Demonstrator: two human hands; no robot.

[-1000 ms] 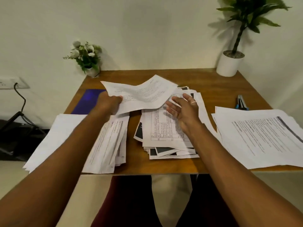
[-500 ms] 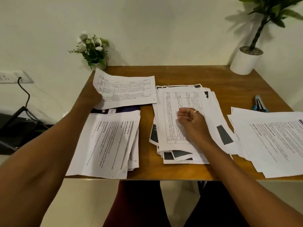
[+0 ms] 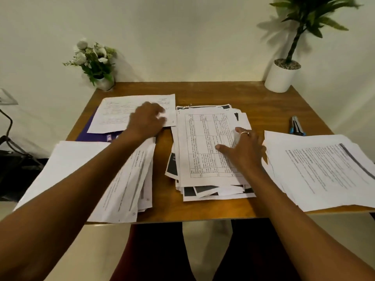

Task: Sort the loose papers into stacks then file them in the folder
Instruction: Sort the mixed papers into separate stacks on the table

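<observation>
A person sits at a brown wooden bench [image 3: 213, 92] with lots of papers on it. The left hand [image 3: 147, 120] rests on one sheet [image 3: 119, 112] at the far left of the bench. That hand is blurry, but its fingers [image 3: 160, 111] look loose and a little bent, and they grip nothing. The sheet lies flat on top of a purple folder [image 3: 94, 131], which peeks out from under it. The right hand [image 3: 243, 153] lies on the big messy pile [image 3: 200, 142] in the middle. Its fingers [image 3: 238, 130] are straight and spread out, touching the top page, which has a table drawn on it. One finger wears a ring. A neater stack [image 3: 73, 159] lies near the front left, partly under the left arm. Another stack [image 3: 324, 171] lies on the right, just beside the right hand. Behind that stack sits a small blue and grey tool [image 3: 296, 126]. A little pot of white flowers [image 3: 95, 61] stands at the back left corner, and a green plant in a white pot [image 3: 282, 78] stands at the back right corner.
</observation>
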